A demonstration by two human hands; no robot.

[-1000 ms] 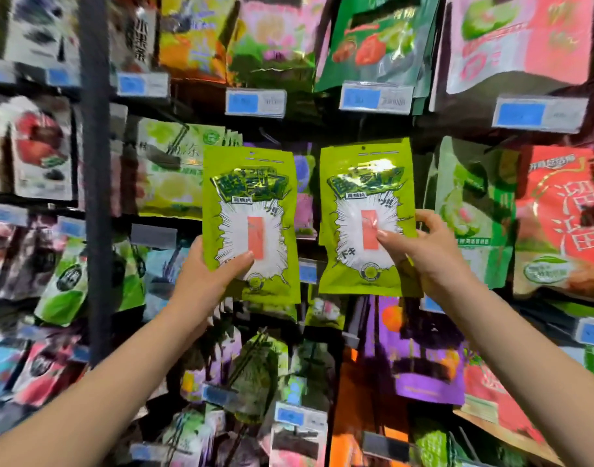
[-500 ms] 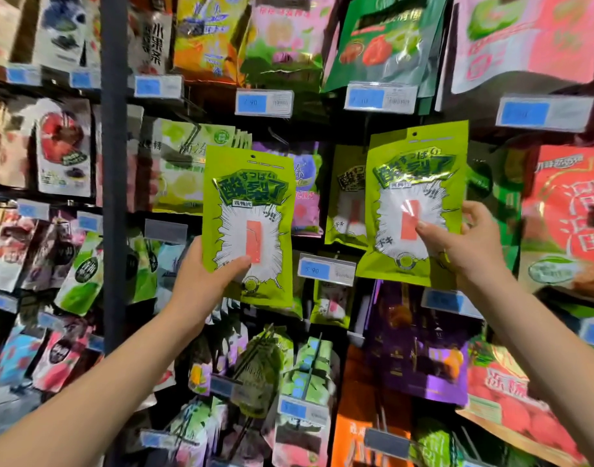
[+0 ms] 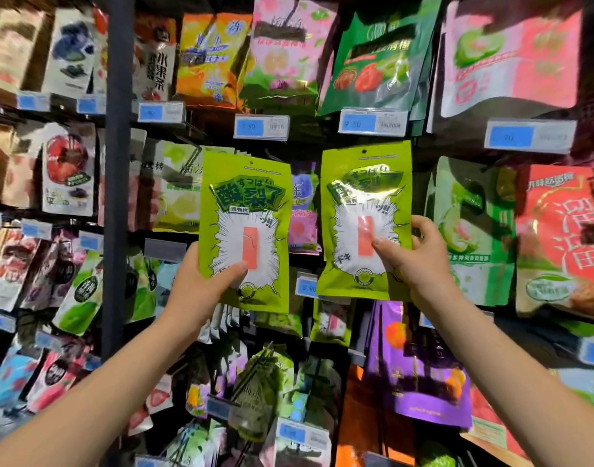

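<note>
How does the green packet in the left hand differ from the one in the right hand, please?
The left packet shows its title clearly; the right packet has glare across its title. The left packet is held slightly lower than the right packet. Both share one lime-green design.

The left grip [image 3: 201,288] holds the left green bag [image 3: 246,203] and the right grip [image 3: 420,261] holds the right green bag [image 3: 364,197], both upright and side by side before hanging snack bags [image 3: 379,62].
</note>
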